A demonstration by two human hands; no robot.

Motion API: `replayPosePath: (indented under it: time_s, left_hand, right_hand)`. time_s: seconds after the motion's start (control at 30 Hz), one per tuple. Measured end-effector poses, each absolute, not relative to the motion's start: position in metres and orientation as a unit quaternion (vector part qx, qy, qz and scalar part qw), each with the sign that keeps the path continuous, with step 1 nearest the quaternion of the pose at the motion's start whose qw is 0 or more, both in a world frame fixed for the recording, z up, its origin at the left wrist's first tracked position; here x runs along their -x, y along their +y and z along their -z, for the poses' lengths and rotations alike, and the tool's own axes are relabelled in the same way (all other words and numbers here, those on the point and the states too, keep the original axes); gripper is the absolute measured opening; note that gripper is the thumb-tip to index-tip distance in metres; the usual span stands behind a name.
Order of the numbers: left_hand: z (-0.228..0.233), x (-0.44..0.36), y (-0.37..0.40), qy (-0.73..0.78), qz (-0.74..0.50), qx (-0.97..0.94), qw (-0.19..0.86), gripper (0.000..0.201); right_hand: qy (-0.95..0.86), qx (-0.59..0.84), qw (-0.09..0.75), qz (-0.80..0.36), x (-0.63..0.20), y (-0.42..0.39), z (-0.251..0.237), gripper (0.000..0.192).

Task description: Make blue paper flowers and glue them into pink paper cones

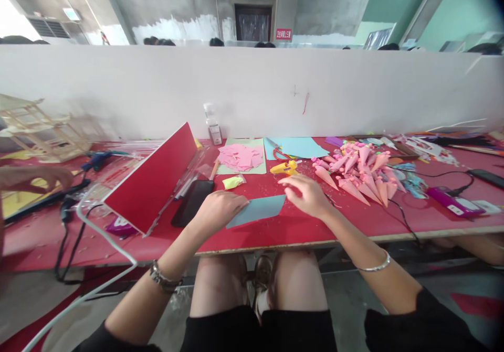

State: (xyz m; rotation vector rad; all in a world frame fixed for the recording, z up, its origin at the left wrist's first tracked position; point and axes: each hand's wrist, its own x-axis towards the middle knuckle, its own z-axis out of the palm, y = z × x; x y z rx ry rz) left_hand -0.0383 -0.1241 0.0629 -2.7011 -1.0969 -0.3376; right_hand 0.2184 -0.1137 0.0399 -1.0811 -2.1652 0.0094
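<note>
Two hands (222, 208) (305, 194) flatten (matte) blue paper (258, 210).

Bright even daylight, soft shadows, warped blurry edges

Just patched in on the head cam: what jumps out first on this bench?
The heap of pink paper cones right of centre on the red table stands out most. At the near edge, the left hand and right hand hold down a blue paper sheet. A yellow glue gun lies just behind.
</note>
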Motion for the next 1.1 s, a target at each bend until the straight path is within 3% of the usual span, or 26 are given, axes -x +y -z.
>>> replayPosePath:
  time_s: [0.1, 0.2, 0.43, 0.73, 0.9, 1.0, 1.1]
  left_hand:
    - [-0.064, 0.036, -0.127, -0.369, 0.108, 0.917, 0.109, 0.026]
    - [-0.067, 0.028, -0.131, -0.346, 0.117, 0.919, 0.148, 0.019]
    - [-0.064, 0.006, -0.132, -0.283, 0.183, 0.901, 0.272, 0.024]
    - [-0.060, 0.047, -0.118, -0.320, 0.197, 0.870, 0.320, 0.023]
    - [-0.062, 0.059, -0.116, -0.418, 0.231, 0.845, 0.240, 0.022]
    - [-0.064, 0.049, -0.122, -0.394, 0.239, 0.880, 0.113, 0.017]
    - [-0.063, 0.039, -0.127, -0.364, 0.187, 0.910, 0.068, 0.017]
  right_hand:
    - [-0.904, 0.340, 0.250, -0.069, -0.207, -0.121, -0.045, 0.019]
    - [-0.909, 0.348, 0.215, -0.075, -0.199, -0.124, -0.044, 0.023]
    - [-0.892, 0.367, 0.233, -0.122, -0.178, -0.127, -0.047, 0.029]
    - [-0.855, 0.374, 0.287, -0.218, -0.209, -0.125, -0.049, 0.033]
    - [-0.849, 0.388, 0.288, -0.215, -0.220, -0.124, -0.048, 0.030]
    - [-0.852, 0.379, 0.290, -0.217, -0.217, -0.124, -0.047, 0.030]
    - [-0.863, 0.376, 0.280, -0.188, -0.215, -0.123, -0.046, 0.030]
